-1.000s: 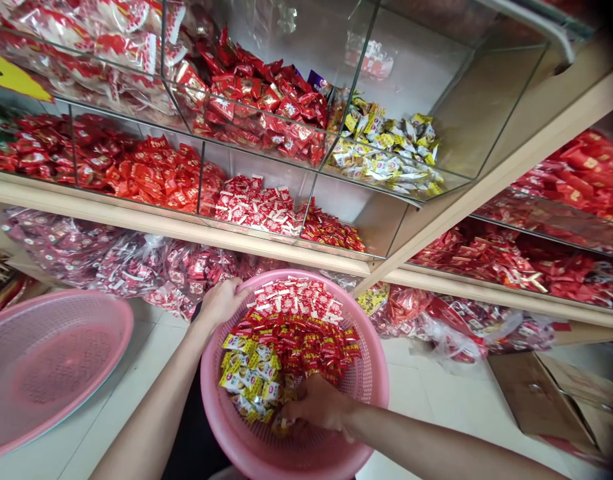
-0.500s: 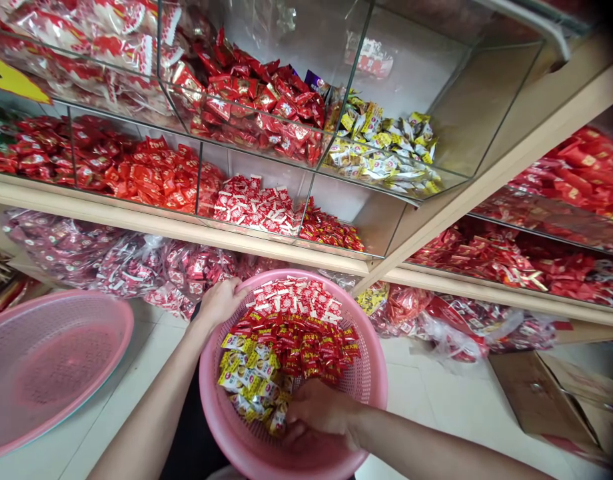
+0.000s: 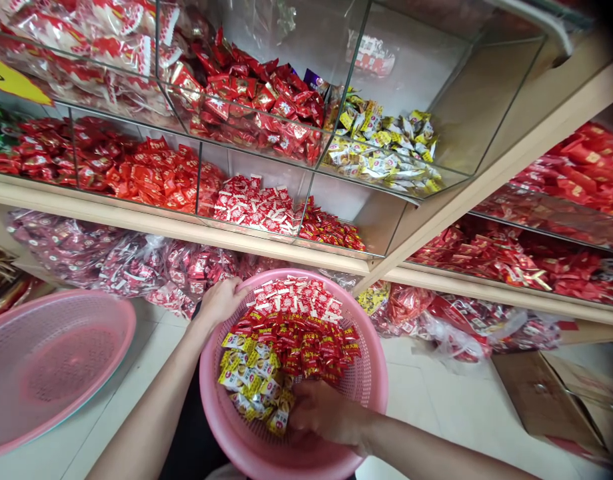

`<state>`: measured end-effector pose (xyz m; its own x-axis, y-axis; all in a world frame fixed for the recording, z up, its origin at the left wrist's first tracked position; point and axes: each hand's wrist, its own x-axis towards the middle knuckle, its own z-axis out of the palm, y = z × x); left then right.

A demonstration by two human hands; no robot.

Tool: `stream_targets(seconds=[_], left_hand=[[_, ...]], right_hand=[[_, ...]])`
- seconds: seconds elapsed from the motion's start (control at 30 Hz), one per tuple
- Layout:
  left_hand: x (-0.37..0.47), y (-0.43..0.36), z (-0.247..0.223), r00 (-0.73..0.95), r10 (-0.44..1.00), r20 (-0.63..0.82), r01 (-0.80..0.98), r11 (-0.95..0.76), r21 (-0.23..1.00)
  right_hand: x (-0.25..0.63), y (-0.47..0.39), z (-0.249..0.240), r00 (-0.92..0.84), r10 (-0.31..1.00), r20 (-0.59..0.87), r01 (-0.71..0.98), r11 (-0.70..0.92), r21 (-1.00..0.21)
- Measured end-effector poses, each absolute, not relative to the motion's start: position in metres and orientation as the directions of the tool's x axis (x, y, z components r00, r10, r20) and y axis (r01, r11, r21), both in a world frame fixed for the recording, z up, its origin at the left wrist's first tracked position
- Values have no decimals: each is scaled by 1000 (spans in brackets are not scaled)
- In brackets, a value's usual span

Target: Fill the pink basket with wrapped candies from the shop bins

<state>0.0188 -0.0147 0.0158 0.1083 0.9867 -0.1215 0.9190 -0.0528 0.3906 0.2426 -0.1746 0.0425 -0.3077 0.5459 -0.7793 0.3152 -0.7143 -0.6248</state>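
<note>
Across the far side, wooden shelving held clear bins of wrapped packets, mostly red, with yellow-and-white ones towards the right. Under it lay a row of bulging plastic bags. At near centre sat the pink basket, just right of a second basket and well apart from an open cardboard box at right. The left hand gripped the pink basket's far left rim, fingers narrow and curled over it. The right hand was inside, knuckles bent against the near edge of the packets – its fingertips were hidden, so whether they held one I cannot tell. Within the pink basket, red-and-white packets lay far, red packets in the middle and yellow-and-white packets near left – a dark band circled the left wrist
</note>
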Motion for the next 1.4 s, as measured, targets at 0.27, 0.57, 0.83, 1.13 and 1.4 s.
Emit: stream_targets(seconds=[0.27,0.57,0.83,1.13,1.4], left_hand=[[20,-16,18,98,986,-134,906,-32,422],[18,-16,16,106,986,-132,913,-44,406],[18,-15,14,108,987,-115,914,-53,403],[13,-12,9,113,986,-123,905,-51,422],[11,-10,4,96,988,-123,888,-30,458]], right_hand=[[238,-173,55,-345,519,-782,330,-713,-619],[240,-172,56,-399,517,-758,361,-672,-647],[269,-143,106,-528,539,-656,574,-343,-744],[322,-60,272,-373,917,144,563,347,-750],[351,52,312,-317,847,427,732,505,-457]])
